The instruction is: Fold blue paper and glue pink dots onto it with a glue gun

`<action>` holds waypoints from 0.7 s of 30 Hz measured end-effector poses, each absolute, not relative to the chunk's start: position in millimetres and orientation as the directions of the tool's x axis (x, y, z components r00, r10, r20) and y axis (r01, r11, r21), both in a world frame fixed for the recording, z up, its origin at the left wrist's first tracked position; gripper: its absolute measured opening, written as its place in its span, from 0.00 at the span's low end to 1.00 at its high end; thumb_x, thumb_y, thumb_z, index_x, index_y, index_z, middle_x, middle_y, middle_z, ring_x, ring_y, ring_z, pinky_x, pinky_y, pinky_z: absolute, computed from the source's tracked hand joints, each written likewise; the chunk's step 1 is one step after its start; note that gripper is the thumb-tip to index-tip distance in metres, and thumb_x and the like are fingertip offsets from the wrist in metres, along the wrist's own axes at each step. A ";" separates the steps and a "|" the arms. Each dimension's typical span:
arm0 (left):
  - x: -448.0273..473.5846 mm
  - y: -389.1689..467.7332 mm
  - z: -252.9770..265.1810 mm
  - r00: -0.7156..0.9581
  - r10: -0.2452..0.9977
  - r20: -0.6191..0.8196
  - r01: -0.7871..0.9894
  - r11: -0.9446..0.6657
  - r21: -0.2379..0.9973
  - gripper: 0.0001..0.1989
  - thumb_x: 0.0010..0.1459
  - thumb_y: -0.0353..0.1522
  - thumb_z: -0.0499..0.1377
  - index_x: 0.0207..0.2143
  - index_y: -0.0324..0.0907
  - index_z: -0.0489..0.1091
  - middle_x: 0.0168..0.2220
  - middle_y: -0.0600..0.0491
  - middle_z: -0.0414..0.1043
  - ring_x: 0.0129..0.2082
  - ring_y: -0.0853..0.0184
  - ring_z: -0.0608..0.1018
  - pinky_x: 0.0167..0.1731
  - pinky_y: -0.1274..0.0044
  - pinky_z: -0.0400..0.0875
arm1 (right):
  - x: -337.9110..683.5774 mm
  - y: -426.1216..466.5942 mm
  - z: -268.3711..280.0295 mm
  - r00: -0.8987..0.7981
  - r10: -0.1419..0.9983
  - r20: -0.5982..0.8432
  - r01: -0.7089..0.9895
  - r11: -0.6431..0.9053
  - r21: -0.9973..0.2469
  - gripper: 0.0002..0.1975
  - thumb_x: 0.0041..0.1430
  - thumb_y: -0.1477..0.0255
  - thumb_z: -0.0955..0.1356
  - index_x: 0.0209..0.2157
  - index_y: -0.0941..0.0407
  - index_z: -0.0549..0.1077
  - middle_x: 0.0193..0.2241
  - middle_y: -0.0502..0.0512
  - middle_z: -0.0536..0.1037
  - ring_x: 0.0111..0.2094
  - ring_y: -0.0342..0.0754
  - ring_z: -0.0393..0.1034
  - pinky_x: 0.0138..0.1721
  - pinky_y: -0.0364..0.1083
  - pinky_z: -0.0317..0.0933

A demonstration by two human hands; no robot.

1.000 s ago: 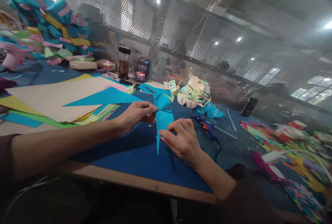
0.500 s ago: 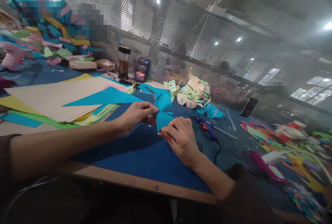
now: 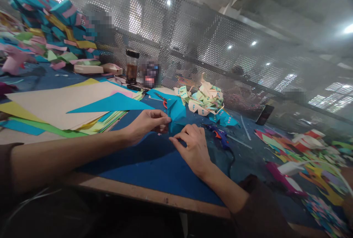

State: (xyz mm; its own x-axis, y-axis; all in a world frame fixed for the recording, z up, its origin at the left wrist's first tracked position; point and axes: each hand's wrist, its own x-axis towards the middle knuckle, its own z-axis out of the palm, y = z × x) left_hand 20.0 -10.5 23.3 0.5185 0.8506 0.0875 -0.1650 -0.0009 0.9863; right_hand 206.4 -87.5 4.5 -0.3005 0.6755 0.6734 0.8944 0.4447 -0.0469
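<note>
Between the thumb and fingers of my left hand [image 3: 150,123], a piece of blue folded paper [image 3: 176,111] is pinched upright above the table. Creases and pointed flaps show on it, and its lower part is partly hidden behind fingers. My right hand [image 3: 193,148] hovers at the paper's lower right side, thumb and index finger slightly apart and close to its bottom edge. Just behind the paper lie scissors [image 3: 163,100] with orange-red handles. To the left, a large blue paper triangle [image 3: 116,103] rests on a stack of coloured sheets [image 3: 63,102].
A blue glue gun [image 3: 220,135] lies right of my right hand, its cord trailing forward. Behind it is a pile of folded, dotted paper pieces [image 3: 205,96]. A lidded jar [image 3: 131,67] and a phone [image 3: 264,114] stand farther back. Paper scraps [image 3: 317,171] cover the right side.
The blue folded paper has turned in my left hand, and its lower half has swung away. My right thumb and index finger have come off its bottom corner and parted slightly.
</note>
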 end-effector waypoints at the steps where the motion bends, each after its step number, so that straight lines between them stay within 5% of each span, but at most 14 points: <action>1: 20.1 -10.3 22.8 0.521 0.849 0.090 -0.160 -0.007 0.987 0.13 0.51 0.40 0.69 0.27 0.40 0.73 0.23 0.54 0.73 0.24 0.70 0.74 0.30 0.75 0.70 | 206.5 -87.3 4.2 -0.291 0.680 0.673 0.897 0.439 -0.056 0.12 0.64 0.63 0.70 0.29 0.53 0.79 0.28 0.51 0.73 0.35 0.48 0.65 0.40 0.50 0.51; 21: 19.1 -8.0 17.8 0.553 0.827 0.106 -0.107 -0.056 0.993 0.14 0.50 0.40 0.70 0.29 0.39 0.75 0.26 0.54 0.75 0.26 0.72 0.74 0.28 0.79 0.67 | 208.1 -83.0 -0.6 -0.251 0.754 0.606 0.921 0.379 -0.089 0.10 0.61 0.68 0.73 0.26 0.52 0.79 0.23 0.46 0.79 0.31 0.47 0.69 0.37 0.49 0.48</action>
